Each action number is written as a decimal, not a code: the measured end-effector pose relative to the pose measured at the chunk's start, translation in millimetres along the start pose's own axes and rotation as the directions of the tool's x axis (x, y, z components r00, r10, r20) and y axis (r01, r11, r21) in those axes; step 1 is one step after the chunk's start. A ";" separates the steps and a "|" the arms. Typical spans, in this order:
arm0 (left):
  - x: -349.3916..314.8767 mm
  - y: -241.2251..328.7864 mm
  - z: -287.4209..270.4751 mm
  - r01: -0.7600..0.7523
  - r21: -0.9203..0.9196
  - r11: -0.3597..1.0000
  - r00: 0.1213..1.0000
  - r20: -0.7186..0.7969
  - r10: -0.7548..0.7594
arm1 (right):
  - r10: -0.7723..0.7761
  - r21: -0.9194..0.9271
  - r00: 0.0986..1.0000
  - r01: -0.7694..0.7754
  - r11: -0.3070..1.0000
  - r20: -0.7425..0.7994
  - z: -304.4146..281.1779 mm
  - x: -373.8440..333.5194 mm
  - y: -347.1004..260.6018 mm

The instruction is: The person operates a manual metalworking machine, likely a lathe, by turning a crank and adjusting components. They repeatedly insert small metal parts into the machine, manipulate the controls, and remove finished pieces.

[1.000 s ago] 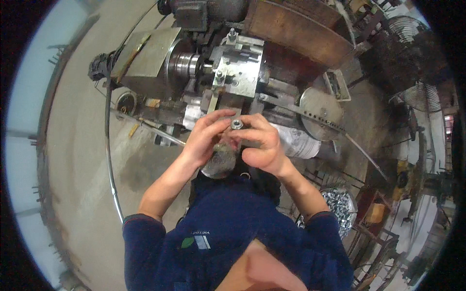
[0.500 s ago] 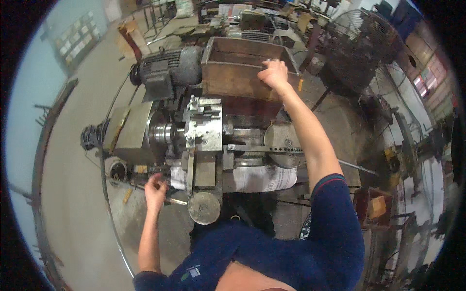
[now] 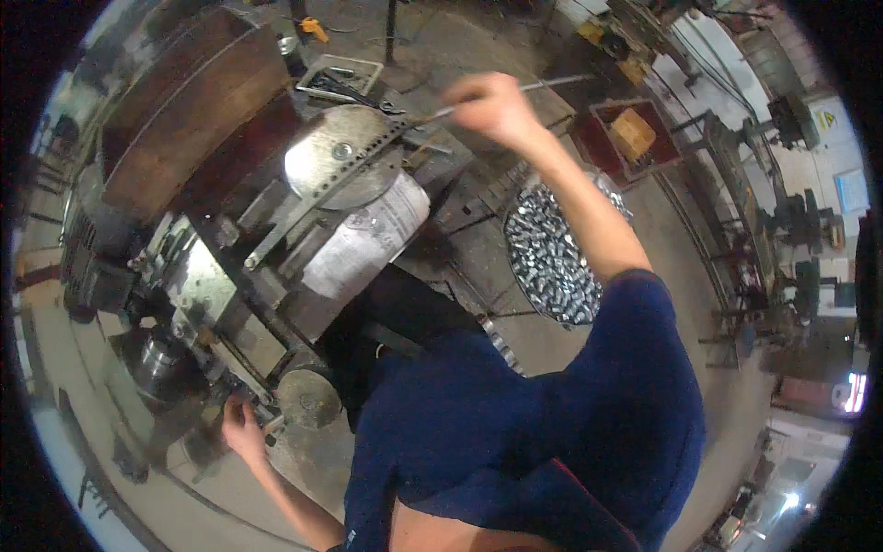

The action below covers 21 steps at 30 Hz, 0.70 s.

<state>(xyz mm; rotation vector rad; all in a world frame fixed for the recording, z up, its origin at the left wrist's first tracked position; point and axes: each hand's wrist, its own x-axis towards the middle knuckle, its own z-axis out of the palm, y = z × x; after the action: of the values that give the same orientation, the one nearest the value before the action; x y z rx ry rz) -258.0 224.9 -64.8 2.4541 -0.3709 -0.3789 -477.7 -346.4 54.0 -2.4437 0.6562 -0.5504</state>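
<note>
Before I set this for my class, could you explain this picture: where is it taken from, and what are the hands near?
One person works bare-handed. A wide fisheye camera on the head looks down, so straight edges bend near the rim. The left hand is beside a small disc on a metal machine. The blurred right hand is near the far end of a bar with holes, which crosses a larger disc. I cannot tell whether either grip holds anything. Printed paper lies nearby; farther right is a heap of shiny metal pieces.
</note>
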 end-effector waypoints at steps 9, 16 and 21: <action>5.6 21.5 0.3 -0.036 0.167 0.985 0.999 0.028 0.032 | 0.446 -0.435 0.886 -0.354 0.828 0.126 15.0 -189.2 134.1; 9.4 -11.4 2.0 -0.062 0.149 0.987 0.992 -0.097 0.077 | 0.567 -0.607 0.818 -0.402 0.685 0.098 53.7 -160.4 150.4; 3.6 8.5 2.4 -0.010 0.157 0.987 0.995 -0.094 0.025 | 0.624 -0.618 0.772 -0.434 0.656 0.121 64.5 -143.6 155.6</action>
<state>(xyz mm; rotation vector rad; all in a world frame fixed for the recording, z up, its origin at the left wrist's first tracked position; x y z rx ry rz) -257.0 215.8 -62.1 2.6092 -0.3945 -0.2314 -611.2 -355.3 -122.4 -2.5529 1.5000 0.3503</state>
